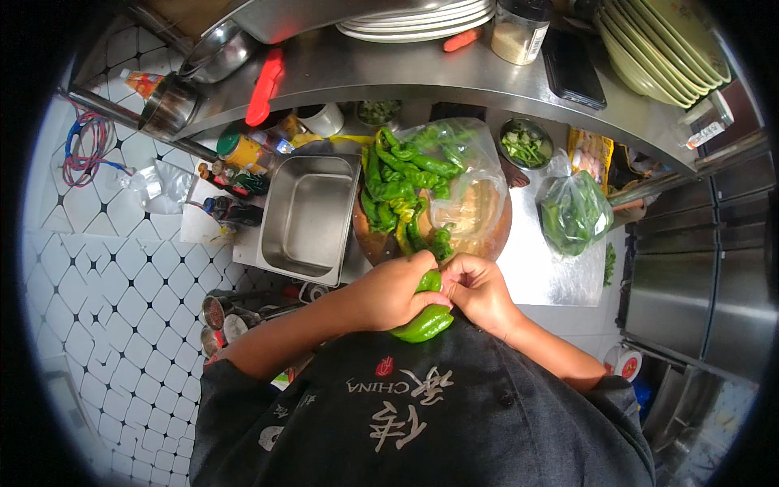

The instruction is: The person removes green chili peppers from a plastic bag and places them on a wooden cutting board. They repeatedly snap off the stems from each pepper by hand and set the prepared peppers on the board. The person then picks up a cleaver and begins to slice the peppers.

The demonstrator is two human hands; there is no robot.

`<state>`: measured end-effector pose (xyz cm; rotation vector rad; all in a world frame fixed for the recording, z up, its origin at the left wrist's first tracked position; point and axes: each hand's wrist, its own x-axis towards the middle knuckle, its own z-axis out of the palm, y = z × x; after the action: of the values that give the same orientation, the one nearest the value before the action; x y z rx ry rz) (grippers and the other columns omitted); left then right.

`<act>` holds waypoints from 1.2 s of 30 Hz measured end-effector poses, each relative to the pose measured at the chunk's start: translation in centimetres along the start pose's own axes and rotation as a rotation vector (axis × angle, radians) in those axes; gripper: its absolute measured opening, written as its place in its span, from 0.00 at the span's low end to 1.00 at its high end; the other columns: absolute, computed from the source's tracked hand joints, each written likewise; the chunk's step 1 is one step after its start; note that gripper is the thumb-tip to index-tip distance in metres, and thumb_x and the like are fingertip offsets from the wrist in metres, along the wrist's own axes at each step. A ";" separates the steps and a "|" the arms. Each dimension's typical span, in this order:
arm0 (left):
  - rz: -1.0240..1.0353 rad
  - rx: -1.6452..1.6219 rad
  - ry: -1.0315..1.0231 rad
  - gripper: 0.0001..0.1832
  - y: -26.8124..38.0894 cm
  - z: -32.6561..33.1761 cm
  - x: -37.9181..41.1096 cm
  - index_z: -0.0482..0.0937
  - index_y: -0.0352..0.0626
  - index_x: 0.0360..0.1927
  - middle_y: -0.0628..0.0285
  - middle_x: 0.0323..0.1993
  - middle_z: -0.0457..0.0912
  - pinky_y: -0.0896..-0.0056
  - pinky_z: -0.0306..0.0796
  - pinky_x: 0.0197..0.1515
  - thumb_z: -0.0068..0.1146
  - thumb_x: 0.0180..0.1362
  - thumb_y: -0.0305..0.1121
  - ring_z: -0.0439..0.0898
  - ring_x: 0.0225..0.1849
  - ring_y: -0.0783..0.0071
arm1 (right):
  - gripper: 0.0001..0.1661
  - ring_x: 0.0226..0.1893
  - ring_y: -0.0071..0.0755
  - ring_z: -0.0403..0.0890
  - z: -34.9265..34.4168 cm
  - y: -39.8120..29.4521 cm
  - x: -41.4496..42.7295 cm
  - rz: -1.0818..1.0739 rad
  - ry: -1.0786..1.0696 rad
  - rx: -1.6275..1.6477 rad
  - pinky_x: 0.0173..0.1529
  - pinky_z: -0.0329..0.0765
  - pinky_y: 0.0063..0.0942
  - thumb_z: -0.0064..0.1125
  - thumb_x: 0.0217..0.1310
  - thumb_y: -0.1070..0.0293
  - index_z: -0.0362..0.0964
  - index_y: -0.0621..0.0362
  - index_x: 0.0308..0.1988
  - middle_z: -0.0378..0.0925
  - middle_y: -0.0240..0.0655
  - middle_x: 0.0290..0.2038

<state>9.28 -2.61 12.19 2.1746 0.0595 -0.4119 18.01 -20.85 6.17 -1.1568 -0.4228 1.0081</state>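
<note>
My left hand [395, 295] is wrapped around green peppers [423, 324], which show above and below its thumb. Close against it, my right hand [481, 291] pinches the end of a pepper between thumb and fingertips; the exact spot is hidden by the fingers. Just beyond both hands, a pile of long, wrinkled green peppers [398, 176] lies on a round wooden cutting board [500, 237]. Some of the peppers are partly inside a clear plastic bag [481, 207] that spreads over the board.
Left of the board sits a rectangular steel pan [304, 219], with bottles [234, 210] beside it. To the right are a tied bag of green vegetables [575, 213] and a bowl of chopped greens [526, 145]. A steel shelf [377, 76] overhangs the far side, bearing a red-handled knife [265, 88], plates [417, 21] and bowls [663, 55].
</note>
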 end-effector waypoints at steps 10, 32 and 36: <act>0.034 -0.249 0.104 0.23 -2.9 -0.2 1.0 0.73 0.37 0.49 0.57 0.41 0.82 0.66 0.74 0.46 0.73 0.57 0.33 0.81 0.44 0.71 | 0.10 0.38 0.24 0.83 0.0 -1.2 0.7 -0.036 0.009 -0.125 0.44 0.80 0.22 0.62 0.66 0.80 0.77 0.67 0.48 0.82 0.34 0.39; 0.069 -0.384 -0.006 0.21 -4.4 2.4 1.5 0.71 0.39 0.49 0.64 0.39 0.78 0.72 0.73 0.44 0.71 0.56 0.25 0.76 0.42 0.81 | 0.03 0.33 0.25 0.80 -0.7 -1.6 1.0 -0.151 -0.006 -0.562 0.39 0.77 0.26 0.66 0.61 0.80 0.78 0.64 0.35 0.81 0.36 0.30; -0.017 -0.346 -0.022 0.22 -3.9 1.8 1.7 0.71 0.38 0.49 0.63 0.39 0.79 0.73 0.73 0.44 0.71 0.55 0.25 0.76 0.43 0.81 | 0.02 0.34 0.18 0.78 -0.6 -1.2 1.4 -0.124 0.002 -0.511 0.39 0.77 0.21 0.64 0.65 0.80 0.78 0.66 0.35 0.81 0.29 0.31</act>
<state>9.61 -1.87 7.65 1.8302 0.1275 -0.4024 19.70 -20.13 6.77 -1.5637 -0.7710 0.8103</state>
